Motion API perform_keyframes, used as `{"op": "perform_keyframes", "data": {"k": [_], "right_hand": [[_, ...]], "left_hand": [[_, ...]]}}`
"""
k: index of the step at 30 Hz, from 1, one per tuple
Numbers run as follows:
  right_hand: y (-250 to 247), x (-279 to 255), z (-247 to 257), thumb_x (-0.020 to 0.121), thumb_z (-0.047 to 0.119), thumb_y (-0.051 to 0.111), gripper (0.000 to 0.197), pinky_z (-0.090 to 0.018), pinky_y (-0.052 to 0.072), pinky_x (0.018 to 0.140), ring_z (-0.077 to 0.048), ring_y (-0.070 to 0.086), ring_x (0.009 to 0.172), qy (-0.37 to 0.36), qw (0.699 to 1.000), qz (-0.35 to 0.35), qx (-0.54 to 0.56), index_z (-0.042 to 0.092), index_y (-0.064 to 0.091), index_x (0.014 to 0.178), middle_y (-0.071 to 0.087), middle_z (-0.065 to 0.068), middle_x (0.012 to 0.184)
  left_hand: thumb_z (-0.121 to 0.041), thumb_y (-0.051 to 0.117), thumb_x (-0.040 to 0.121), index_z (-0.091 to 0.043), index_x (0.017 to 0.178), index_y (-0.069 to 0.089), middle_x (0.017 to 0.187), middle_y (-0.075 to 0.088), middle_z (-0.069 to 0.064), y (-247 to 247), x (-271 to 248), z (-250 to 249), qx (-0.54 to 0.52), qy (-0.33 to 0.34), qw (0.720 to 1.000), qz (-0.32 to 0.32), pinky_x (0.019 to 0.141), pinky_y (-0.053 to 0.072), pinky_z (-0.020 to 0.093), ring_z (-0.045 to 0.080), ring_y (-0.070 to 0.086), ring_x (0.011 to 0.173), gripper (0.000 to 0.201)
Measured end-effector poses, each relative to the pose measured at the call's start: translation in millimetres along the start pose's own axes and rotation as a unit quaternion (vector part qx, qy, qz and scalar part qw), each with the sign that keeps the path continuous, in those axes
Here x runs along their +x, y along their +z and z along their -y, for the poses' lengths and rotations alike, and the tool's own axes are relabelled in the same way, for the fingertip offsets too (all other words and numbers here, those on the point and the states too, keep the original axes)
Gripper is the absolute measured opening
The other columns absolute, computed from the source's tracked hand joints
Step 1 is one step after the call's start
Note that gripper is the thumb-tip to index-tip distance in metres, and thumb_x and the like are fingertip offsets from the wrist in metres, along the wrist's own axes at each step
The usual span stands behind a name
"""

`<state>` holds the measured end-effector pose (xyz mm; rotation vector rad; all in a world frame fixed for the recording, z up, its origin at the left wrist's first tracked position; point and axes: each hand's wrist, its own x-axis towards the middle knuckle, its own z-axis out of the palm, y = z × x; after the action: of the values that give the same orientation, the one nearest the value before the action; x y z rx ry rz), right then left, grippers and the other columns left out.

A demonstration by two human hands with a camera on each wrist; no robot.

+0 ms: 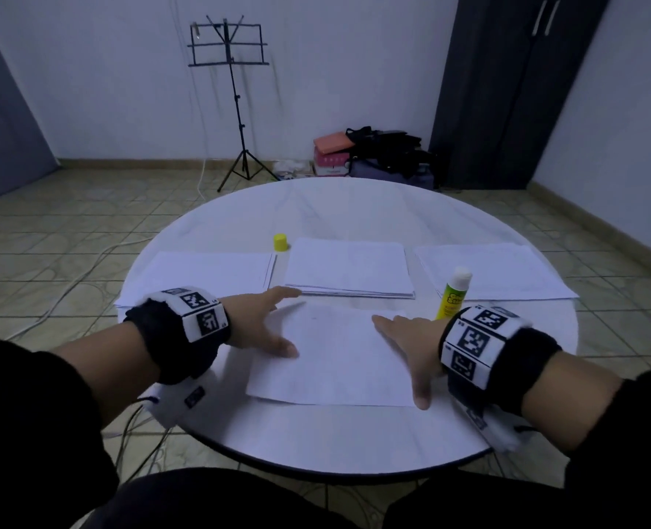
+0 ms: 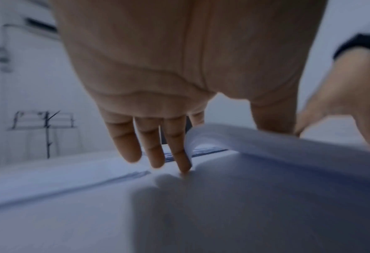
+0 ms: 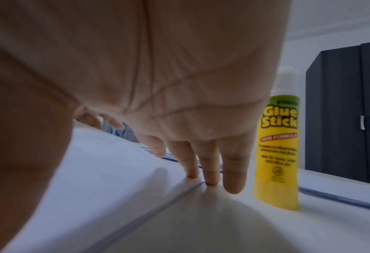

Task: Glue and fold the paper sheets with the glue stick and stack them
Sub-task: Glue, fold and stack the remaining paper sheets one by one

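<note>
Hands: the left hand point(image 1: 266, 330) and the right hand point(image 1: 411, 345) lay spread at opposite side edges of one paper sheet point(image 1: 335, 360) near the front of the round white table point(image 1: 316, 444).
Left hand: fingers straight, nothing gripped; the left wrist view showed one fingertip on the table beside a lifted, curling edge of the sheet point(image 2: 266, 140), the thumb behind it. Whether the thumb bore on the paper could not be told.
Right hand: fingers straight, tips point(image 3: 210, 178) down at the sheet's edge, holding nothing.
Progress: judged early to middle. The working sheet appeared caught in mid-fold, its far part raised. Whether glue had gone on could not be seen.
Done: a stack point(image 1: 350, 271) lay centre, just beyond the working sheet, possibly finished pieces; that is a guess.
Left: further paper lay at far left point(image 1: 201, 273) and far right point(image 1: 495, 273); these probably awaited gluing and folding.
Glue stick: the glue stick point(image 1: 451, 295) stood upright and uncapped, white tip exposed, just beyond the right wrist; its yellow cap point(image 1: 280, 242) sat well apart, near the centre stack's far left corner.
Writing: the label point(image 3: 279, 118) read "Glue Stick"; a red band below seemed to say "NEW FORMULA", and the smaller print was too blurred to read.
Wrists: black bands carried black-and-white square markers.
</note>
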<state>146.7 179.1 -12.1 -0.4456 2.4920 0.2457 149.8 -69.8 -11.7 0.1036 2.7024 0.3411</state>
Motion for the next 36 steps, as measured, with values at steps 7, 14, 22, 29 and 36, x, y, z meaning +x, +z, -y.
{"op": "perform_keyframes", "data": {"k": [7,14,22,29,36], "right_hand": [[13.0,-7.3,-4.7,0.067,0.014,0.080,0.106,-0.034,0.050,0.090,-0.024,0.047,0.123,0.026,0.992,-0.011,0.122,0.029,0.013,0.148,0.021,-0.004,0.151],[4.1,-12.9,-5.1,0.089,0.019,0.061,0.044,-0.019,0.041,0.065,-0.015,0.054,0.103,0.060,0.923,-0.112,0.364,0.018,0.051,0.132,0.054,0.001,0.126],[-17.3,22.5,10.3,0.089,0.010,0.053,0.028,-0.024,0.037,0.089,-0.024,0.049,0.113,0.108,0.851,-0.263,0.441,0.014,0.054,0.117,0.037,-0.006,0.136],[-58.1,50.9,8.5,0.080,0.031,0.072,0.085,-0.036,0.034,0.106,-0.028,0.029,0.137,0.183,0.915,-0.197,0.299,0.008,0.021,0.143,0.015,-0.008,0.151],[-63.6,58.1,-7.9,0.072,0.039,0.078,0.056,-0.032,0.042,0.087,-0.025,0.046,0.125,0.178,0.959,-0.113,0.190,0.016,0.051,0.115,0.043,-0.005,0.136]], "left_hand": [[0.014,0.066,0.079,-0.016,0.115,0.061,0.121,0.058,0.015,10.7,-17.7,14.0,-0.291,0.006,0.956,-0.027,0.060,0.056,0.018,0.021,0.061,0.086,0.047],[-0.005,0.073,0.080,-0.039,0.101,0.063,0.070,0.056,-0.009,-3.8,-25.2,15.6,-0.280,0.069,0.942,-0.170,0.060,0.038,0.001,-0.005,0.053,0.058,0.041],[-0.006,0.069,0.083,-0.017,0.122,0.065,0.089,0.062,-0.001,-20.4,25.8,6.8,-0.281,0.019,0.933,-0.226,0.075,0.041,0.013,0.011,0.057,0.083,0.041],[-0.032,0.078,0.077,-0.013,0.150,0.025,0.154,0.029,0.003,-37.8,87.6,-14.0,-0.115,-0.001,0.989,-0.093,0.110,0.028,0.025,0.019,0.033,0.139,0.093],[-0.061,0.083,0.052,-0.018,0.147,0.021,0.153,0.023,0.008,-35.2,122.7,-24.7,0.072,-0.073,0.995,-0.002,0.108,0.035,0.045,0.032,0.033,0.136,0.121]]}}
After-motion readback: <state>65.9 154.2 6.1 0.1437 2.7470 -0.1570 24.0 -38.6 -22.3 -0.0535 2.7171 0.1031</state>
